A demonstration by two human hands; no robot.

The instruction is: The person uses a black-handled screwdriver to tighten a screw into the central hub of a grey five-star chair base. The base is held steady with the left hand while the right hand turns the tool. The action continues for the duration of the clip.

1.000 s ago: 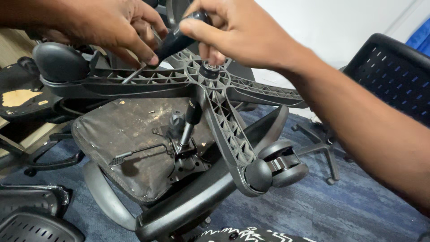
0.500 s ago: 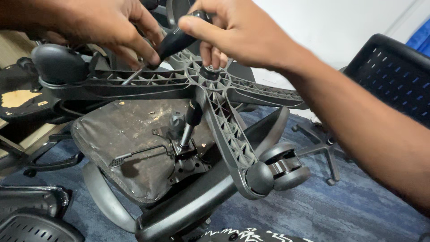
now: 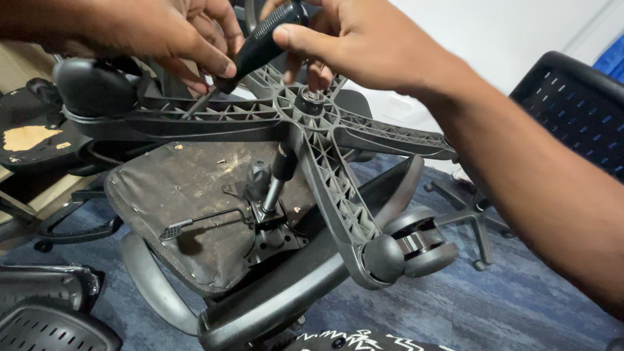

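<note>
Both hands, left hand (image 3: 162, 32) and right hand (image 3: 364, 42), grip a screwdriver (image 3: 257, 45) above the chair base (image 3: 338, 188)

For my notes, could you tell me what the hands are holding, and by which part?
Both hands, right hand and left hand, grip a screwdriver by its black handle, above the chair base.

A blue-grey carpet (image 3: 520, 305) covers the floor. Above it at the top right stands a plain white wall (image 3: 494, 39). A black mesh chair back (image 3: 578, 110) rests on the carpet's right side, and another black chair base (image 3: 471, 214) sits near it.
</note>
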